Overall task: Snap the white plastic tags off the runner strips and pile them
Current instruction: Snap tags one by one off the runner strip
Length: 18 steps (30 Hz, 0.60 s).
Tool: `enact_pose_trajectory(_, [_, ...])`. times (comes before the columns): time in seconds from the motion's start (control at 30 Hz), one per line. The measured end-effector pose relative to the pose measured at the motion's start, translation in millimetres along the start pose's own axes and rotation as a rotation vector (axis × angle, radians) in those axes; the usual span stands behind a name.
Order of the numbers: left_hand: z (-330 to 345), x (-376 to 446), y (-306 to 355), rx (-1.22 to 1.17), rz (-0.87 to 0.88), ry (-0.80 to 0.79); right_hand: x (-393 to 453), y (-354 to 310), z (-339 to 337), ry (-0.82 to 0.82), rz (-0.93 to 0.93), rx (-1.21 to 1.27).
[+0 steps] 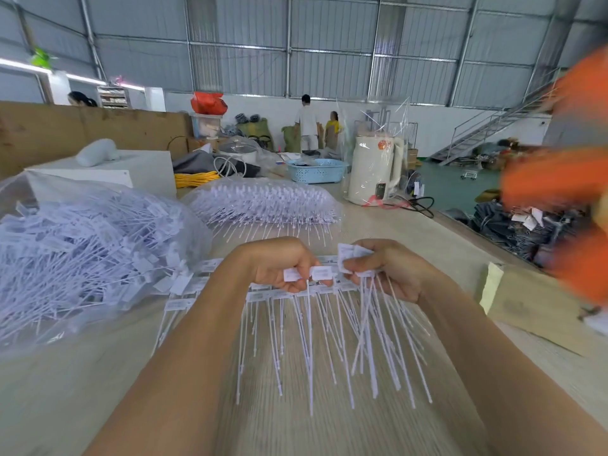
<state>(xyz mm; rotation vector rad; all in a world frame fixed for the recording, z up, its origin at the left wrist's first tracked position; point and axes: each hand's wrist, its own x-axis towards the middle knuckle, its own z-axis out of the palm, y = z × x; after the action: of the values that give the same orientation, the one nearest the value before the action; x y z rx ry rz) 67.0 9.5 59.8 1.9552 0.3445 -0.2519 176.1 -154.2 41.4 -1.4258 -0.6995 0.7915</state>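
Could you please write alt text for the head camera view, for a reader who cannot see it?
Two bare hands work over a pale table: the left hand pinches white tags on a runner strip, and the right hand grips a bunch of loose tags, tails hanging toward the camera. A big pile of tags in clear plastic lies left, with a bagged stack of strips behind.

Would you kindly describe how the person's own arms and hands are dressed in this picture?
Both forearms are bare up to the frame's edge, with no sleeves visible. The left hand and right hand wear no gloves. No watch, bracelet or ring is visible, and the fingers carry no tape or markings.
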Motion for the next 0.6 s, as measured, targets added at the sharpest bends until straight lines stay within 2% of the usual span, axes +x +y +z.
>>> enact_pose_trajectory(0.1, [3.0,0.1,2.6,0.003,0.089,0.087,2.7,5.1,11.6,-0.004,-0.016,-0.116])
enact_pose_trajectory(0.2, [3.3,1.8,3.0,-0.009,0.139,0.107,4.5,8.4,16.1,0.041,-0.046,-0.127])
enact_pose_trajectory(0.33, [-0.6,7.4,-0.5,-0.112,0.152,0.143,5.3,6.9,12.3,0.073,-0.082,-0.156])
enact_pose_trajectory(0.5, [-8.9,11.5,-11.9,-0.196,0.089,0.161,4.2,6.4,8.9,-0.039,-0.185,-0.152])
enact_pose_trajectory(0.6, [-6.6,11.4,-12.0,-0.258,0.109,0.119,6.5,8.8,10.5,0.039,-0.2,-0.162])
